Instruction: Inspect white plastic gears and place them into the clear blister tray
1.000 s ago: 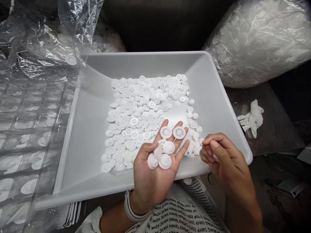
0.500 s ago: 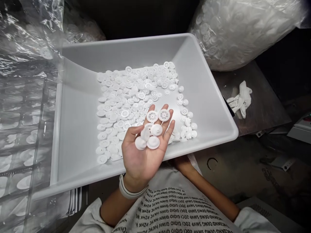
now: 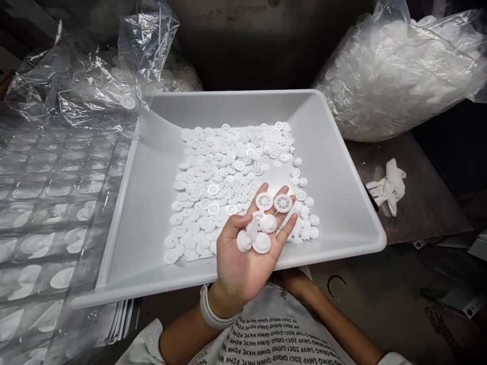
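My left hand [image 3: 243, 268] is palm up over the near side of a pale grey plastic tray [image 3: 342, 203]. Several small white plastic discs [image 3: 262, 243] rest on its palm and fingers, two with spoked faces near the fingertips. The fingers are stretched out, and the thumb lies against one disc. Many loose white discs [image 3: 201, 192] cover the tray floor, thicker on the left. Below the tray's near rim is my right hand [image 3: 291, 281], its fingers hidden by the tray.
A clear bag [image 3: 403, 76] full of white discs stands back right. White gloves [image 3: 390, 187] lie on the dark tabletop [image 3: 426, 203]. On the left are a clear compartmented sheet [image 3: 38, 203] with white pieces and crumpled clear plastic [image 3: 95, 86].
The camera view has shifted, so the scene sits lower and further right. My left hand still bears the same discs in the same arrangement.
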{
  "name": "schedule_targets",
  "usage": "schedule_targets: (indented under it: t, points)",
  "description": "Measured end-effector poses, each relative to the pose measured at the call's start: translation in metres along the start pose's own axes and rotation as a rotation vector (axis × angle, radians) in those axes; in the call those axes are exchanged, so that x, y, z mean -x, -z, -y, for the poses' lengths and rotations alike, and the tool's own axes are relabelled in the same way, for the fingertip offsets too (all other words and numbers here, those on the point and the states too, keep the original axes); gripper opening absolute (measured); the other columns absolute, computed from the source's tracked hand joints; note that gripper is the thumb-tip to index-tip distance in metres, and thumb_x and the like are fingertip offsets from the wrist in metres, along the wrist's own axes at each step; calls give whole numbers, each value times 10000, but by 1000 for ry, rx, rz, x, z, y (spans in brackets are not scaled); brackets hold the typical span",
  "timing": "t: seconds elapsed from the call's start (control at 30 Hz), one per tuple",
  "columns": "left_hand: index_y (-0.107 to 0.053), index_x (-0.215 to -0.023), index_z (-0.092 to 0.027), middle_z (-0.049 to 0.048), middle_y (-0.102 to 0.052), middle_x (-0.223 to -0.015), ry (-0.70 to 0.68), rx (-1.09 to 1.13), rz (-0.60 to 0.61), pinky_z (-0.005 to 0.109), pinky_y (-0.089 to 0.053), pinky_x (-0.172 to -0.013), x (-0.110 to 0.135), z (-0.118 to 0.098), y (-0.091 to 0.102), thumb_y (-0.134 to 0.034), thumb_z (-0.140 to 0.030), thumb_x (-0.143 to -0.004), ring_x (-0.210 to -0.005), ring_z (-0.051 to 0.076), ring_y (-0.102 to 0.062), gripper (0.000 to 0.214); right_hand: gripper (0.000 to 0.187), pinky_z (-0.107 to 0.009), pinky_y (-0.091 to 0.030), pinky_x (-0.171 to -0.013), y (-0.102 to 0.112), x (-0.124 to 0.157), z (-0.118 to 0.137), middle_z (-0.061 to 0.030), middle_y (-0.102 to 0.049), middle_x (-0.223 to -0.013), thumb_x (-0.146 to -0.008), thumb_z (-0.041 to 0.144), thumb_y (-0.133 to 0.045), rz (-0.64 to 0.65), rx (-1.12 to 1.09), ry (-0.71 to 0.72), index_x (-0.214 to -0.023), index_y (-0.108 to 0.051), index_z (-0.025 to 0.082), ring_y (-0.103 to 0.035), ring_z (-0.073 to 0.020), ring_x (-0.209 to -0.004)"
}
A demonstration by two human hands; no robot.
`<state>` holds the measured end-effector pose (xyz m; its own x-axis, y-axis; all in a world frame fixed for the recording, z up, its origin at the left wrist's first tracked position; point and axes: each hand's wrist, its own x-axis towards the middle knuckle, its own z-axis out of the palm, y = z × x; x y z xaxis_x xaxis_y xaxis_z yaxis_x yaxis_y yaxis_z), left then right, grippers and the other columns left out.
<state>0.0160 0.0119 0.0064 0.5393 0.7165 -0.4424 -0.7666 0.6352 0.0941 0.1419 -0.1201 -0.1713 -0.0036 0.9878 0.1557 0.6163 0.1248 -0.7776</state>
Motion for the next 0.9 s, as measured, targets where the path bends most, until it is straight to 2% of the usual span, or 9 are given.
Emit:
schedule_targets:
  t: [0.1,0.2,0.3,0.4,0.47,0.53,0.63,0.77,0.9]
  points:
    - [-328,-1456,-186,135,-491,-1423,8,2,-5,431,-349,-1122,1,-1,1,-408,-192,-852,-1325,271,-447,610,241,-234,-529,-650,16,-2,11,-28,-614,-929,-934,368,-541,189,-275,-140,-1035,-594,156,-601,-100,-756]
    - [-345,-1449,-184,135,-485,-1428,9,4,-1,428,-345,-1126,1,-1,0,-400,-190,-854,-1332,267,-437,598,354,-143,-404,-426,54,-2,34,31,-543,-677,-981,422,-426,313,-532,-270,-867,-557,114,-477,-32,-483]
    - [-356,-1444,-185,137,-493,-1421,23,4,-10,426,-337,-1129,-1,1,-1,-395,-194,-858,-1334,253,-437,588,422,-146,-335,-329,102,-13,70,24,-528,-610,-979,525,-327,360,-721,-348,-822,-478,163,-471,-55,-396]
    - [-351,-1447,-194,129,-503,-1414,36,4,-4,427,-333,-1129,-2,2,0,-394,-190,-852,-1332,248,-440,597,356,-141,-346,-372,135,-47,105,24,-495,-605,-1004,403,-322,329,-785,-346,-861,-557,177,-454,-44,-416]
    - [-349,-1449,-198,121,-517,-1403,51,0,3,423,-330,-1129,-2,2,1,-396,-184,-845,-1330,244,-445,605,230,-165,-446,-547,140,-77,120,-7,-559,-741,-987,254,-396,222,-453,-178,-1022,-619,214,-553,-66,-620]
    - [-359,-1444,-207,110,-536,-1386,87,-8,16,417,-321,-1132,-2,2,1,-400,-181,-836,-1307,241,-473,610,250,-218,-480,-702,134,-105,129,-19,-609,-889,-963,243,-470,165,-81,-28,-1195,-563,257,-599,-109,-804]
    - [-376,-1435,-201,109,-549,-1374,117,-20,-7,402,-298,-1140,-1,0,1,-407,-183,-822,-1260,243,-524,614,274,-258,-462,-672,120,-128,133,-11,-625,-900,-938,339,-530,215,273,39,-1193,-547,240,-600,-139,-768]
    - [-375,-1434,-179,125,-545,-1374,79,-16,-48,401,-292,-1140,-1,-1,-1,-407,-195,-823,-1269,250,-514,612,138,-234,-406,-605,116,-128,130,16,-576,-779,-944,291,-521,244,263,113,-1030,-590,207,-541,-104,-664]
    - [-348,-1446,-172,130,-528,-1390,66,10,-22,407,-311,-1134,-2,0,1,-408,-179,-821,-1310,254,-467,629,122,-235,-304,-536,121,-115,116,30,-441,-658,-918,151,-538,121,311,347,-1014,-611,166,-398,-85,-575]
